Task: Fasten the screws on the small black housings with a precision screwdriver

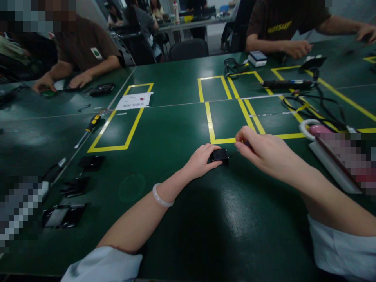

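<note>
A small black box-shaped part point(220, 155) rests on the green table in front of me. My left hand point(202, 159) grips it from the left, fingers over the far side and thumb along the near side. To its right, my right hand point(255, 148) is closed around a small screwdriver point(234, 154), mostly hidden by the fingers. Its thin shaft points left at the side of the black part, where small shiny spots show. Whether the tip touches a screw I cannot tell.
Yellow tape rectangles point(223, 141) mark the table. At left lie a yellow-black screwdriver point(93, 123), a white paper point(135, 100) and several black parts point(91, 162). A soldering iron point(288, 84) and cables point(320, 107) lie at right. Two people point(85, 43) work opposite.
</note>
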Motion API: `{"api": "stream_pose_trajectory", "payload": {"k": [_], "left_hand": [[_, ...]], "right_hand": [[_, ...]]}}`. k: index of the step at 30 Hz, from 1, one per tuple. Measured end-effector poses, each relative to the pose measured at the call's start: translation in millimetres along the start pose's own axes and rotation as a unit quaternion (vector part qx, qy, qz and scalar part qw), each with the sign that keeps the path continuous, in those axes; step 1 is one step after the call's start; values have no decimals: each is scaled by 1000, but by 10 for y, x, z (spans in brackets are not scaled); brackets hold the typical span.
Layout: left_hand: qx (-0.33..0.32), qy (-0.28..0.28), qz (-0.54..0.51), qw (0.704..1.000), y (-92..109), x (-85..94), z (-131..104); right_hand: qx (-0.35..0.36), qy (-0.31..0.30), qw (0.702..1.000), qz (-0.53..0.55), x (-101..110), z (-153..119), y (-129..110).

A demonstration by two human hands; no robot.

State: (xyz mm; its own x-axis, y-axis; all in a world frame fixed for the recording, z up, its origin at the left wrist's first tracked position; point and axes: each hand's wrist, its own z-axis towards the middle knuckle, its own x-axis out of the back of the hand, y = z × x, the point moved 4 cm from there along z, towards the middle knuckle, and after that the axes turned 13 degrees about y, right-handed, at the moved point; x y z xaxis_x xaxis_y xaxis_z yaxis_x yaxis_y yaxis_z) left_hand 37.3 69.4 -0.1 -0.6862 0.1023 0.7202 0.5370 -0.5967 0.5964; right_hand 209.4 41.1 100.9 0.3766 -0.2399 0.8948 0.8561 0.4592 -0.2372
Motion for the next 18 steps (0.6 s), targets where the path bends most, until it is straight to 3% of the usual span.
{"api": "stream_pose_trajectory", "payload": {"k": [18], "left_hand": [[-3, 6, 3, 1000, -14, -15, -5]], "right_hand": [[-6, 7, 1000, -15, 4, 2, -20]]}}
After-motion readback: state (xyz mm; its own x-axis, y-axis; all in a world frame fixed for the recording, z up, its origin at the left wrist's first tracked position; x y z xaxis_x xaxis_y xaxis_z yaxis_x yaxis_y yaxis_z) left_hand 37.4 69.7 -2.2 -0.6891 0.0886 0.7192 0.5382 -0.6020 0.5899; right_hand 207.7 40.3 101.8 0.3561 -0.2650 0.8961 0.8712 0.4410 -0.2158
